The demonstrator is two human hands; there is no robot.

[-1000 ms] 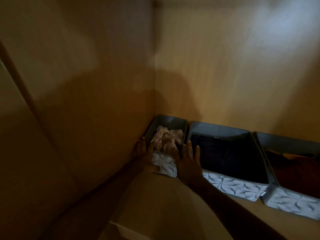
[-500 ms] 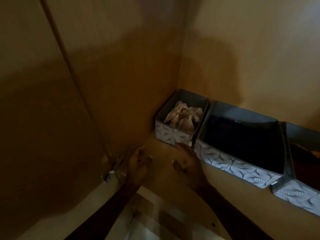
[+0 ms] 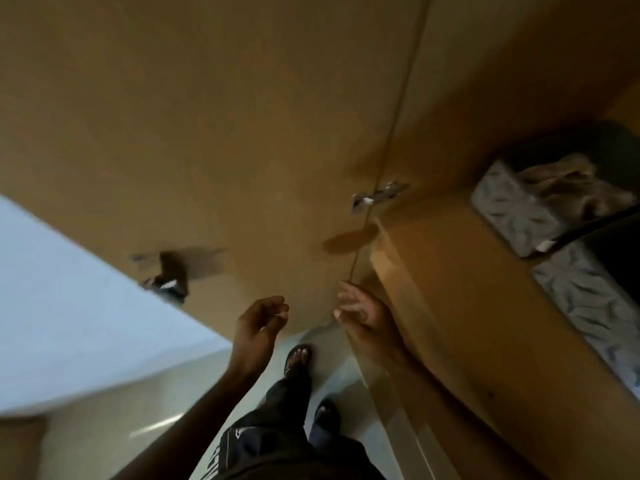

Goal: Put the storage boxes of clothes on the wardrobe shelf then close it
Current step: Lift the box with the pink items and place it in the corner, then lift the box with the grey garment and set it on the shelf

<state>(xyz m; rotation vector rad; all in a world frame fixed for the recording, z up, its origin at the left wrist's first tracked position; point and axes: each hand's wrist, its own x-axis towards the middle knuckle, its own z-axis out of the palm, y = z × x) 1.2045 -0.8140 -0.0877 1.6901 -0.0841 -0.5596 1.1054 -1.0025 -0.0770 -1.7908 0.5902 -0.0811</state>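
A small grey leaf-patterned storage box point(image 3: 512, 213) with pale clothes in it stands on the wooden wardrobe shelf point(image 3: 460, 289) at the right. A second patterned box point(image 3: 588, 299) sits beside it, partly cut off by the frame. The open wardrobe door point(image 3: 207, 133) fills the upper left, with a metal hinge point(image 3: 375, 197) at its joint. My left hand point(image 3: 259, 323) hangs in the air below the door, fingers loosely curled, holding nothing. My right hand point(image 3: 360, 313) is open near the shelf's front corner, also empty.
A metal handle or lock point(image 3: 166, 282) sits near the door's lower edge. Below are a pale floor point(image 3: 104, 410), my legs in dark trousers and a sandalled foot point(image 3: 298, 358). A light surface point(image 3: 69, 306) lies to the left.
Both hands have drawn back from the small box and off the shelf. The view has swung left and down, so the boxes now sit at the right edge.
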